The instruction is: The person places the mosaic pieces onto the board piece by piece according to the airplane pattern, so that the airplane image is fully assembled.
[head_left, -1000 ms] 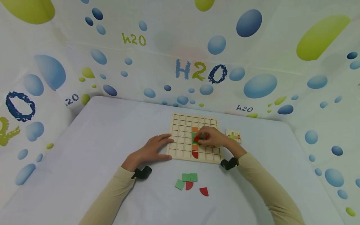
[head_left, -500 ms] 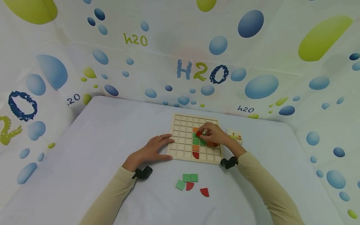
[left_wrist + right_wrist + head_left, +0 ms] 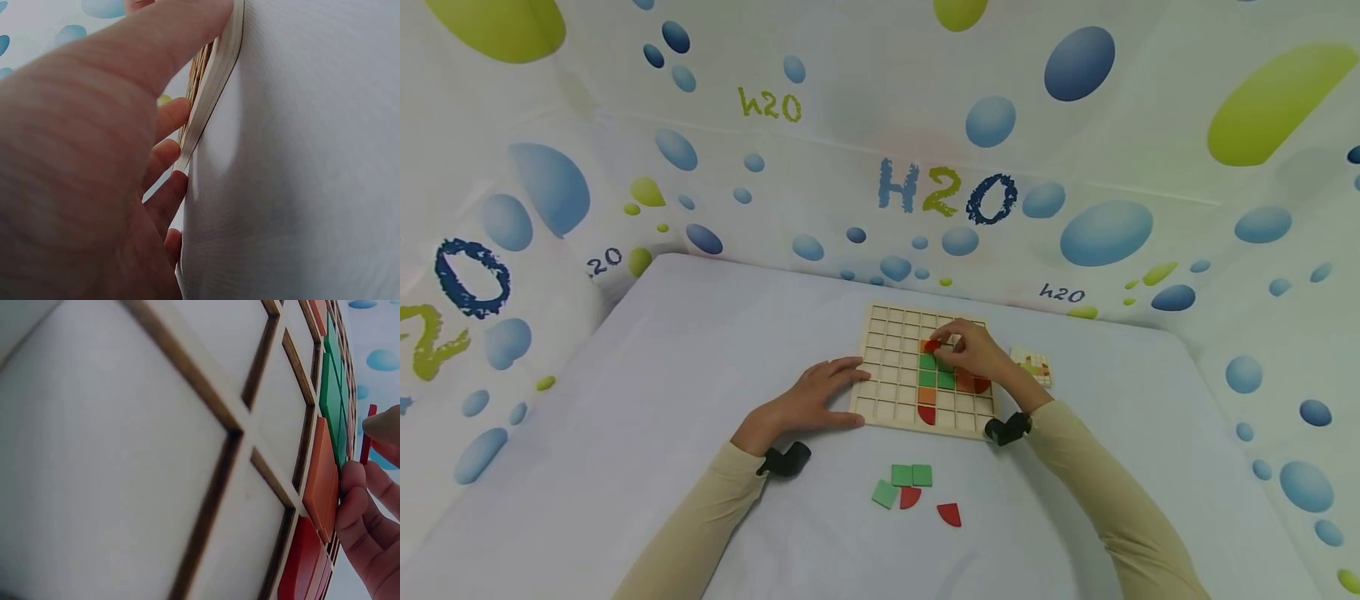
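Shifted up-grid with our right fingers (image 3: pixel 948 328), the thin, flat red tile (image 3: pixel 932 345) is pinched at their tips, over the pale wooden grid board (image 3: pixel 880 339). Our left fingers (image 3: pixel 848 362), apart, touch its edge; we should align the tile before releasing.

White table (image 3: pixel 737 333), grid board (image 3: pixel 892 367), card (image 3: pixel 1032 367), green squares (image 3: pixel 902 475), red quarter circles (image 3: pixel 950 515)

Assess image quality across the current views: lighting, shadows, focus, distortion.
Head: dim, even light, a faint shadow on the tablecloth beside the right sleeve; left wrist: the left hand looms close and soft, and shade darkens the tablecloth beside the board; right wrist: steep slant foreshortens the orange tile, and the board's nearest cells look soft.
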`<state>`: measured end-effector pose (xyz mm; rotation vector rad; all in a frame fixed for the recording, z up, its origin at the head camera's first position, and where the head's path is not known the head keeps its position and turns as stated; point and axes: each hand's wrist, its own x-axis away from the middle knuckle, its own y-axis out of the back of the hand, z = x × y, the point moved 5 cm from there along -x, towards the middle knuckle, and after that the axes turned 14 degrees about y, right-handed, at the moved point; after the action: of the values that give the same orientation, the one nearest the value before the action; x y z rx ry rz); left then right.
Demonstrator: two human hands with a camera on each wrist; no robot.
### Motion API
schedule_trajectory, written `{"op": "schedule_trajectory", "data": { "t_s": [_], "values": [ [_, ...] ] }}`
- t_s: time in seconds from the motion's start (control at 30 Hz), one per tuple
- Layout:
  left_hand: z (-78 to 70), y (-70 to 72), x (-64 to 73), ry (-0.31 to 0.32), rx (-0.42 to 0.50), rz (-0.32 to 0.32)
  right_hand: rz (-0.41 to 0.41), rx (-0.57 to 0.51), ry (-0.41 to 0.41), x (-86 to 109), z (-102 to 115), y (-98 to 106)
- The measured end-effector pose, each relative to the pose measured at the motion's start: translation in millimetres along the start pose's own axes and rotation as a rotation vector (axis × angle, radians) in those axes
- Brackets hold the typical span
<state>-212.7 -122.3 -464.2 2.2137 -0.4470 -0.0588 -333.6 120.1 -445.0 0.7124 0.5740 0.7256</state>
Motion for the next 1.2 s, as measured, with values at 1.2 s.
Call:
{"op": "schedule_trajectory", "data": {
  "t_s": [1.2],
  "values": [
    [3.0,-1.6,-2.1,0.025,-0.001,0.005,-0.102,0.038,-0.116,-13.8,-9.6,-3.8]
  ]
}}
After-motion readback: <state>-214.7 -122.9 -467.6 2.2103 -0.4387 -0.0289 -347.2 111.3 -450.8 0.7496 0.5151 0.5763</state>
